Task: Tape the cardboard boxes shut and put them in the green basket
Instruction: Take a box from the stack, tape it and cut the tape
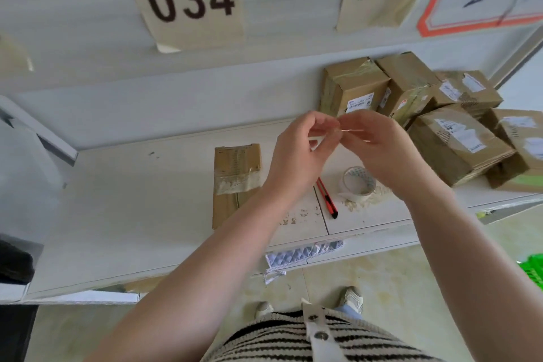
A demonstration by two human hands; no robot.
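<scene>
Both hands are raised above the white table, fingertips meeting. My left hand and my right hand pinch a thin clear strip of tape between them. Below my right hand a roll of clear tape lies on the table. A flat cardboard box with tape across it lies to the left of my left arm. A pile of several cardboard boxes with labels sits at the back right. A corner of the green basket shows at the right edge, on the floor.
A red and black utility knife lies between the flat box and the tape roll. Scraps of tape and paper litter the table near the roll. Paper signs "034" and "033" hang on the wall. A quilted cloth hangs under the table's front edge.
</scene>
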